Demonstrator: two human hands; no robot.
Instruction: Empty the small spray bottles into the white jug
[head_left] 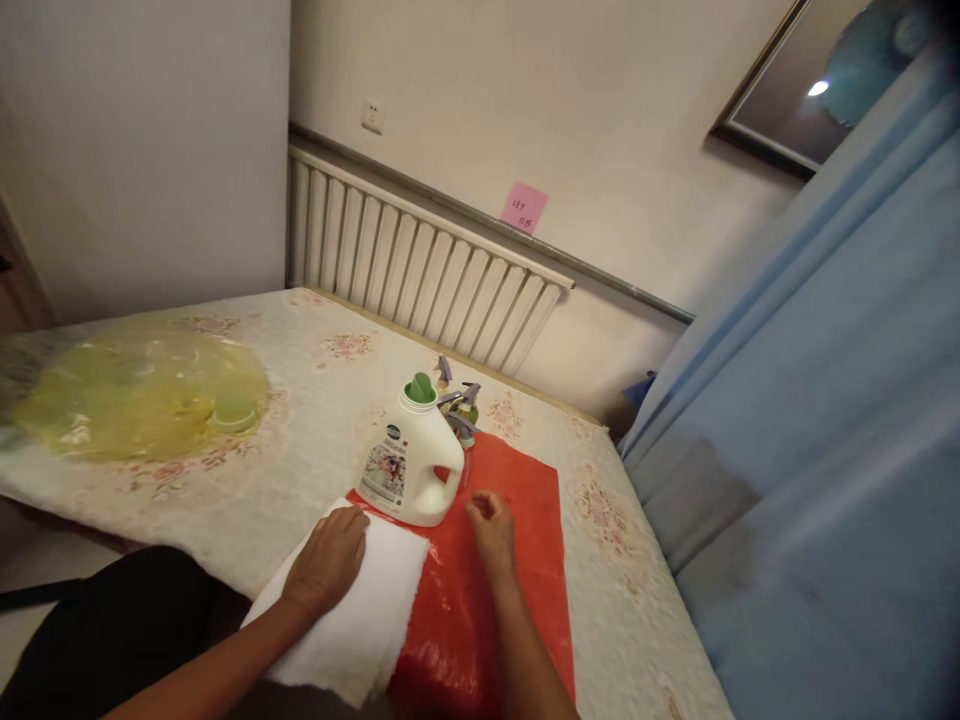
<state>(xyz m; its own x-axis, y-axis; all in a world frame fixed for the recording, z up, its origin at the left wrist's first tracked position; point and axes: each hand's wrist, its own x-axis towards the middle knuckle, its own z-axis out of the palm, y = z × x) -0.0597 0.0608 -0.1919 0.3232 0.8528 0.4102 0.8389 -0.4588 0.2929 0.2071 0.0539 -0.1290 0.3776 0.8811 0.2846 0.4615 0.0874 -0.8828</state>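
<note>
A white detergent jug (409, 465) with a printed label and a side handle stands upright, its green spout (421, 388) showing in the open neck. Underneath it lies a shiny red plastic sheet (525, 520). My left hand (330, 555) is closed over the upper edge of a folded white towel (375, 605), just in front of the jug; its fingertips are hidden. To the right of the jug handle, above the red sheet, my right hand (493, 525) has thumb and fingers pinched together. Anything between them is too small to make out.
Several spray bottle heads (463, 410) cluster behind the jug. On the left of the floral tablecloth (315, 400) lies a yellow translucent bag (142, 390) with a green cap (234, 411) on it. A radiator (420, 265) runs behind the table; a blue curtain (825, 350) hangs at right.
</note>
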